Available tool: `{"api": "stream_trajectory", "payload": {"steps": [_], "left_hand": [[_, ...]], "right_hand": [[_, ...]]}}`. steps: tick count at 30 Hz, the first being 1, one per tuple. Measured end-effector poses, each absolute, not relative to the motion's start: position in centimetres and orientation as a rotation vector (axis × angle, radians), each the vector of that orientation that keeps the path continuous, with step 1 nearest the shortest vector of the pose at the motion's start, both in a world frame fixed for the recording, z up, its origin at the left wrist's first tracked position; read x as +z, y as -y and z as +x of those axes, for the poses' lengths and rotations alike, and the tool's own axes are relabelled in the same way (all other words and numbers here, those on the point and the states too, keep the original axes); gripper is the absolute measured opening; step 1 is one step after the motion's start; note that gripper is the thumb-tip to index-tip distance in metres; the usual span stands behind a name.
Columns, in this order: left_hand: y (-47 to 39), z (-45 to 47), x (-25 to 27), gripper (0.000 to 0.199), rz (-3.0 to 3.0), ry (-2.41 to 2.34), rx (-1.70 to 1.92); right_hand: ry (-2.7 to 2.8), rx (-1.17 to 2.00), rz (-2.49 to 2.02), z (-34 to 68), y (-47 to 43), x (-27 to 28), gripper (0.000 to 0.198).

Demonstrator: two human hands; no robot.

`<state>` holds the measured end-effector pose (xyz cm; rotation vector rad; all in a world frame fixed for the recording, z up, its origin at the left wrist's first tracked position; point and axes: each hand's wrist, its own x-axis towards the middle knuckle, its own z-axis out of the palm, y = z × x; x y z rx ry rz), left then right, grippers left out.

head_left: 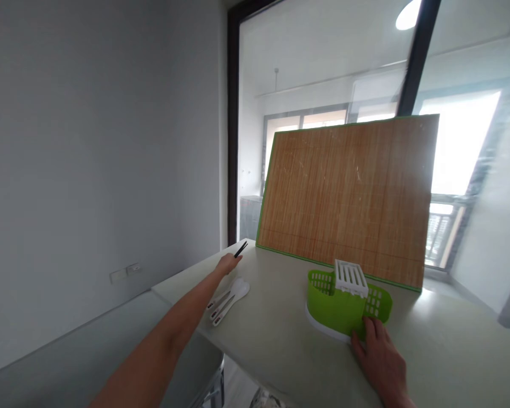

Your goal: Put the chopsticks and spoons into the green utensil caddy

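Observation:
Far out over the left part of the table, my left hand (229,263) is closed around a pair of black chopsticks (240,249), whose ends point up and away. Near it lie several white spoons (232,294), with their handles toward the table's front edge. My right hand (381,358) has its thumb and fingers against the lower right front of a green utensil caddy (335,309). The caddy stands upright on a white base and has slotted ends. A white slotted rack (351,277) sits across its top middle.
A large bamboo-faced board (348,198) with a green edge leans against the dark-framed glass behind the table (276,317). A grey wall (110,141) with sockets (126,272) rises at left. Part of a chair (215,391) shows below the table edge.

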<state>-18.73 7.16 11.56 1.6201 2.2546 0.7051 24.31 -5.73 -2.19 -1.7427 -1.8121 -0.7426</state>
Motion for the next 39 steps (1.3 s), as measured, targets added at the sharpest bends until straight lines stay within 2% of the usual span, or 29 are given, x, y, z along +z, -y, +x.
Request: {"api": "stream_trajectory", "payload": {"steps": [5,12,24,39], "left_hand": [[-6.6,-23.4,5.7,0.039,1.533,-2.433,0.526],[-6.9,-25.3,1.9,0.044,1.449,-2.568,0.469],[-7.6,-24.7,0.5,0.035,1.583,-2.669,0.565],[-7.1,-24.9,1.2,0.037,1.693,-2.670,0.459]], "right_hand": [[1.805,-0.750,-1.756,24.1,5.7,-2.2,0.032],[1.806,-0.768,-1.790,24.2,5.7,-2.5,0.036],[1.770,-0.750,-1.750,24.3,5.1,-2.9,0.032],[1.778,-0.700,-1.762,24.0,5.4,-2.3,0.030]]}}
